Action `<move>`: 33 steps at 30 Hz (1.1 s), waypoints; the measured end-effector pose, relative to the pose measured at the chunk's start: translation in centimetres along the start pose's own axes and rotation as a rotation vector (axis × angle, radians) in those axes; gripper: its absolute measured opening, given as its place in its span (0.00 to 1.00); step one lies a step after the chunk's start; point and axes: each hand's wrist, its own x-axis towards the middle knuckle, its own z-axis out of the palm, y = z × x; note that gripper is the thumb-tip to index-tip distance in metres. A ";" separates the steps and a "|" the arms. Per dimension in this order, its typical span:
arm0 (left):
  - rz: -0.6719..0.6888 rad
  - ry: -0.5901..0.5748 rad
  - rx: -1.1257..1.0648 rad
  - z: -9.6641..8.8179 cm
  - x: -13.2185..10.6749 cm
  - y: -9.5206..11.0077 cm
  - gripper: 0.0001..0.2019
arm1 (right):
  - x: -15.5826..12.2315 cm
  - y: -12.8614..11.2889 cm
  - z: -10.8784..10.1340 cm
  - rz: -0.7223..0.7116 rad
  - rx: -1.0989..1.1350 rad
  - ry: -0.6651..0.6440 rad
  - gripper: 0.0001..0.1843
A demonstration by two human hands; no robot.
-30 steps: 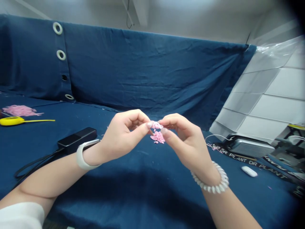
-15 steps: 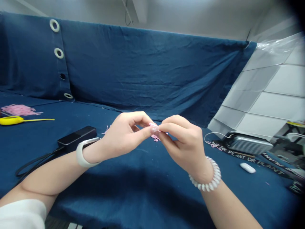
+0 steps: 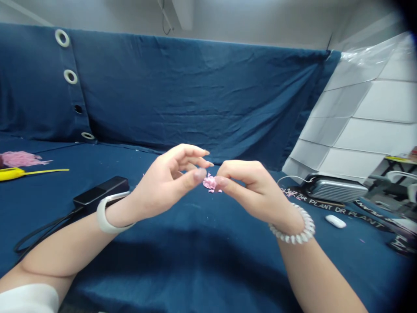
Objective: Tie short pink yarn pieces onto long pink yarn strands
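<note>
My left hand (image 3: 172,182) hovers over the blue cloth with its thumb and fingers apart and nothing between them. Close by on the right, my right hand (image 3: 250,187) is closed, thumb pressed toward the bent fingers; whatever may be in that pinch is hidden. Between the two hands, a small heap of pink bits (image 3: 209,182) lies on the cloth, partly covered by my right fingertips in this view. I cannot tell whether those fingertips touch it. Farther left lies a larger pile of pink strands (image 3: 24,158).
A yellow-handled tool (image 3: 11,174) with a thin yellow strip lies at the left. Beside my left wrist is a black box (image 3: 100,191) with a cable. To the right are a silver ribbed device (image 3: 339,189), a lettered black strap (image 3: 319,202) and a white case (image 3: 335,221).
My hands were together, fingertips pinching something small and pink. Now they are apart: the left has opened, and the right has stayed closed near the heap. The camera view has shifted slightly.
</note>
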 end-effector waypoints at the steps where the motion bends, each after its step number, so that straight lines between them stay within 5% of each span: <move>1: 0.008 -0.023 0.031 0.0 0.0 0.0 0.16 | 0.0 0.1 0.3 -0.001 0.011 -0.001 0.17; 4: 0.010 -0.049 0.207 0.2 -0.1 0.1 0.06 | 0.2 0.3 1.1 0.022 0.014 0.043 0.19; 8: -0.015 -0.026 0.279 0.3 -0.3 0.2 0.07 | 0.3 0.6 1.5 0.058 0.015 0.105 0.20; 21: -0.016 0.229 -0.205 0.5 0.4 -1.2 0.08 | 0.5 1.5 1.0 0.164 0.236 0.128 0.15; 28: -0.142 -0.009 -0.026 0.4 0.4 -0.8 0.09 | 0.5 2.5 0.2 0.219 0.164 0.359 0.15; 33: -0.204 -0.085 -0.172 -0.4 0.8 -1.1 0.10 | 0.2 3.4 -1.2 0.221 0.332 0.436 0.14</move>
